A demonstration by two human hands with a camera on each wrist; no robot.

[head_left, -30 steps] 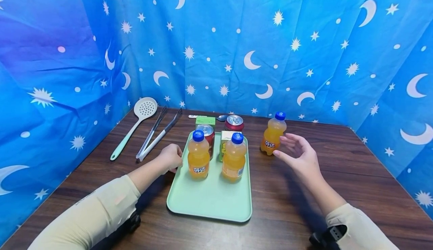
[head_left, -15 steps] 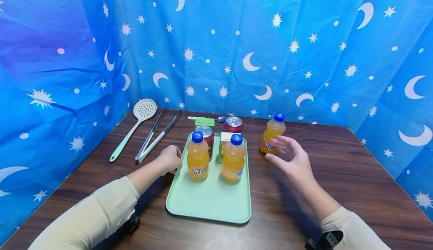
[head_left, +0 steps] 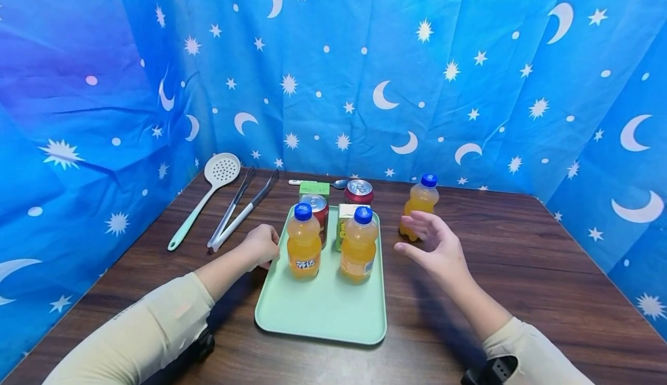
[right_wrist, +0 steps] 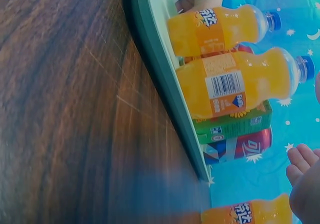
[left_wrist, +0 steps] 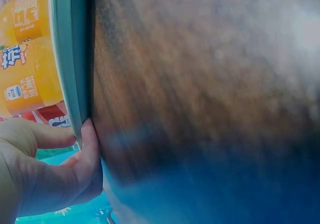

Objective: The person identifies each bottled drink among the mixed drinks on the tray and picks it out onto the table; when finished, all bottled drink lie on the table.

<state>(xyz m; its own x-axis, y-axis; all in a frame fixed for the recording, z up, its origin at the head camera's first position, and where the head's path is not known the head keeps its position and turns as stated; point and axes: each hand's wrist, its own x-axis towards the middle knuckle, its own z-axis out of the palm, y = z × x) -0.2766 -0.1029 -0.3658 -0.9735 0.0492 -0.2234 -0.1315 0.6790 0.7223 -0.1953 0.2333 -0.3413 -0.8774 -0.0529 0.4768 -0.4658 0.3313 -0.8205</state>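
My left hand (head_left: 262,245) pinches the left rim of a pale green tray (head_left: 323,315); in the left wrist view its thumb (left_wrist: 55,135) lies on the inner side and fingers outside. On the tray stand two orange soda bottles (head_left: 304,249) (head_left: 359,252) with blue caps. Behind them are a red soda can (head_left: 321,214) and a green-and-white drink carton (head_left: 345,217), both partly hidden. My right hand (head_left: 438,249) is raised between the tray and a third orange soda bottle (head_left: 420,200), fingers spread from the thumb, holding nothing. It partly covers that bottle in the head view.
Left of the tray lie a slotted skimmer (head_left: 221,171) and metal tongs (head_left: 242,211). A green box (head_left: 314,188), another red can (head_left: 359,191) and a spoon (head_left: 340,184) are near the table's back edge. A blue star-patterned cloth (head_left: 333,55) surrounds the table (head_left: 521,269).
My right hand has moved left, away from the third bottle and nearer the tray, its fingers still spread. The left hand keeps its hold on the rim, and the bottles stay in place.
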